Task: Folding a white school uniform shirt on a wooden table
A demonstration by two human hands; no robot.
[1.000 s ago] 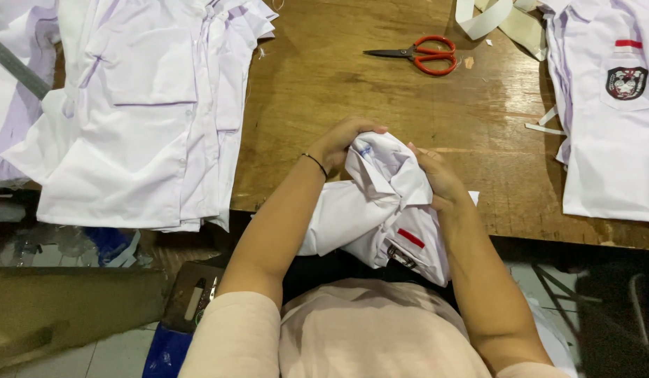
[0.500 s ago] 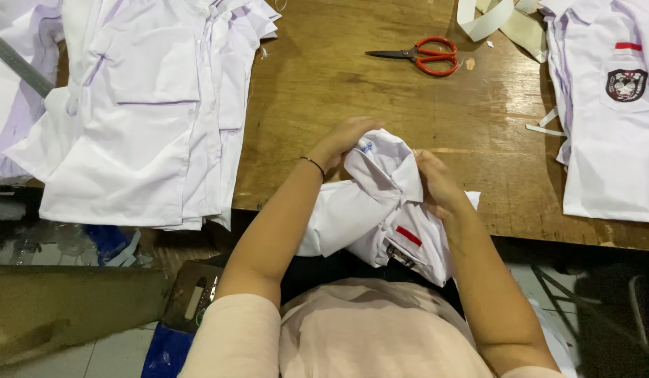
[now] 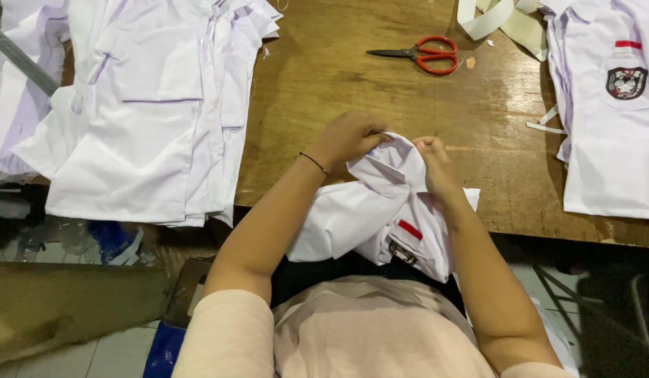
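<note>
White shirt [image 3: 380,210] lifted a little higher than a second before, collar now pinched by both hands, left [image 3: 349,136] and right [image 3: 436,164], above near desk [image 3: 324,84] edge.

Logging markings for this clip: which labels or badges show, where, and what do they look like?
Crest badge: chest pocket of the flat shirt at right; shield-shaped, dark with red and white.
Red strip: just above that badge; small rectangle.
Red strip: on the held shirt, below both hands; dark patch beneath, too crumpled to make out.
</note>
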